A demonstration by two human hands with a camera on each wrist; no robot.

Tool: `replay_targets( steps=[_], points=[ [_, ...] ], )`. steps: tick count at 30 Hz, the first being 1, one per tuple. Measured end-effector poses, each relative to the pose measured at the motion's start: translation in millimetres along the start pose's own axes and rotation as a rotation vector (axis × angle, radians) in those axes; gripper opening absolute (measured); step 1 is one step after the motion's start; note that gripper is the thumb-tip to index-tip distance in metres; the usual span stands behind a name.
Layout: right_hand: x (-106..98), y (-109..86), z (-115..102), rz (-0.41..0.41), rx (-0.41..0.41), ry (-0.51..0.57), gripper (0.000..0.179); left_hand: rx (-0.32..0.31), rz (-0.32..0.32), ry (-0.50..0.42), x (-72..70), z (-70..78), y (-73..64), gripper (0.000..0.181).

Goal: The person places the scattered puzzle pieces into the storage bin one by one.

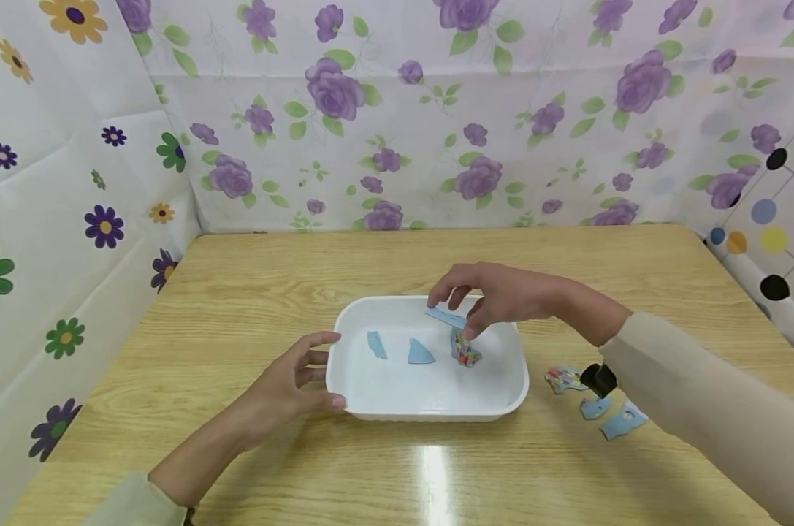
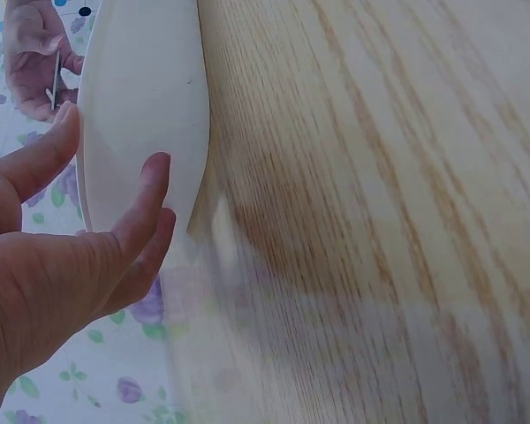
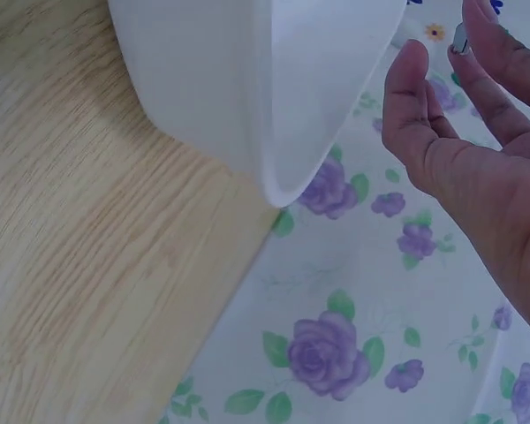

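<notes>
A white plastic tub (image 1: 403, 398) stands on the table, its left end held by my left hand (image 1: 291, 380). The thumb lies at its rim and the fingers against the outer wall. Above the tub's right part, my right hand (image 1: 495, 292) pinches a narrow light-blue puzzle piece (image 1: 445, 317) between thumb and fingers. In the right wrist view only a thin edge of that piece (image 3: 460, 39) shows. On the tub's floor lie a slim blue piece (image 1: 376, 345), a roughly triangular blue piece (image 1: 420, 352) and a multicoloured piece (image 1: 465, 351), the last just below the held one.
Right of the tub, on the wooden table (image 1: 272, 292), lie a multicoloured piece (image 1: 563, 379), a small blue piece (image 1: 594, 408) and a larger blue piece (image 1: 623, 422), near the right sleeve. Flowered sheets (image 1: 383, 109) hang behind and at the sides.
</notes>
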State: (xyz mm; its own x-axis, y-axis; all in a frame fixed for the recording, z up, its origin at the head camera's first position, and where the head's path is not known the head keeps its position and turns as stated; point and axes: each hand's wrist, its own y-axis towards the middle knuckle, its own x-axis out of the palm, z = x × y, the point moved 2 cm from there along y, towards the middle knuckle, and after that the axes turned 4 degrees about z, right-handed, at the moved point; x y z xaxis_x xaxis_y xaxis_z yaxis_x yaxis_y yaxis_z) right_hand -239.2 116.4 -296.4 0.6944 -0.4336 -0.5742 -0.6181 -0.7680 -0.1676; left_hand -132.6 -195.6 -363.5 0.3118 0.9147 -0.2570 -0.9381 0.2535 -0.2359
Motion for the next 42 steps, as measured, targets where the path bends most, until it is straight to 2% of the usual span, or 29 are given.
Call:
replay_targets(
  steps=[9,18,25,31,34,42],
  points=[
    [16,21.7,-12,-0.048,-0.011,-0.013,0.053,-0.003,0.007,0.006,0.9,0.8,-0.9,0.086],
    [40,38.5,-23,-0.082,0.029,-0.012,0.055,-0.002,0.007,-0.006,1.6,1.9,-0.7,0.085],
    [60,51.0,-34,-0.096,0.009,-0.125,0.053,0.020,-0.008,-0.010,1.0,3.3,-0.7,0.085],
    [79,62.6,-46,-0.093,-0.026,-0.155,0.051,0.026,-0.017,-0.010,-0.3,3.1,-0.4,0.084],
    [83,66.1,-47,-0.095,-0.040,-0.184,0.051,0.025,-0.020,-0.016,-0.5,2.3,-0.1,0.084],
    [84,69.5,-43,-0.093,0.007,-0.241,0.053,0.019,-0.025,-0.026,-0.5,0.9,0.0,0.085]
  ],
)
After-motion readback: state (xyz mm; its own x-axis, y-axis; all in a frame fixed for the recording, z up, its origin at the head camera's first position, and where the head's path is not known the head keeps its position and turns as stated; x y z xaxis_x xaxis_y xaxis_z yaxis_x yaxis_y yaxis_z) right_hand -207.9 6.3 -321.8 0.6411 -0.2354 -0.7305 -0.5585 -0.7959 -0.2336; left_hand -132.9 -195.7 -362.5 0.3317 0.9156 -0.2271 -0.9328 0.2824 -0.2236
